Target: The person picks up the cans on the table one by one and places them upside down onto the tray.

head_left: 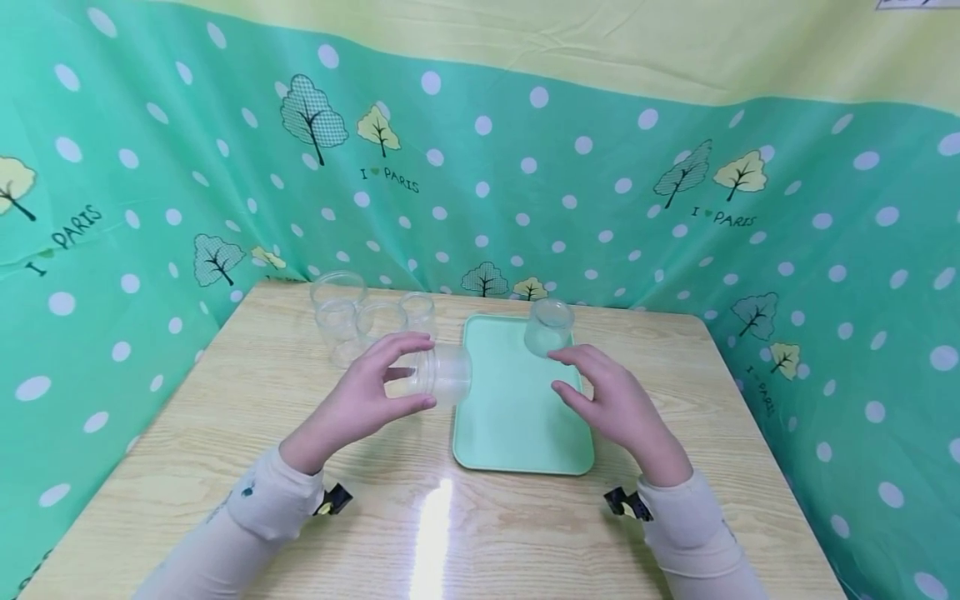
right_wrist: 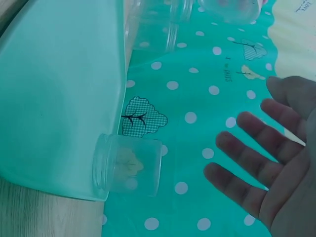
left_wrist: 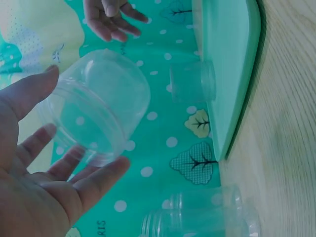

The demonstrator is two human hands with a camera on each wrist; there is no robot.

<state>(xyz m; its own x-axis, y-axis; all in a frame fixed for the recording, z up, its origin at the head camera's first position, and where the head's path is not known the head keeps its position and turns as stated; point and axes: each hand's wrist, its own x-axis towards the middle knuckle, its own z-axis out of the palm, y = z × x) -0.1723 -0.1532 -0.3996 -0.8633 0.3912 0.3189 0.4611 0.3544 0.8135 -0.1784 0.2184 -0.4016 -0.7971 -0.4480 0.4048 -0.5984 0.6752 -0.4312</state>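
In my left hand (head_left: pixel 362 390) is a clear plastic jar (head_left: pixel 453 375), gripped by its wide rim and tipped on its side above the left edge of a light green tray (head_left: pixel 517 429). The left wrist view shows the rim of this jar (left_wrist: pixel 121 94) towards the palm and its base pointing away. A second clear jar (head_left: pixel 550 327) stands upside down at the tray's back right corner, its threaded rim on the tray. My right hand (head_left: pixel 621 404) hovers over the tray's right side near that jar, fingers spread and holding nothing.
Several more clear jars (head_left: pixel 339 292) of different sizes stand grouped at the back left of the wooden table (head_left: pixel 247 392). A green dotted cloth (head_left: pixel 480 192) hangs close behind the table and along both sides.
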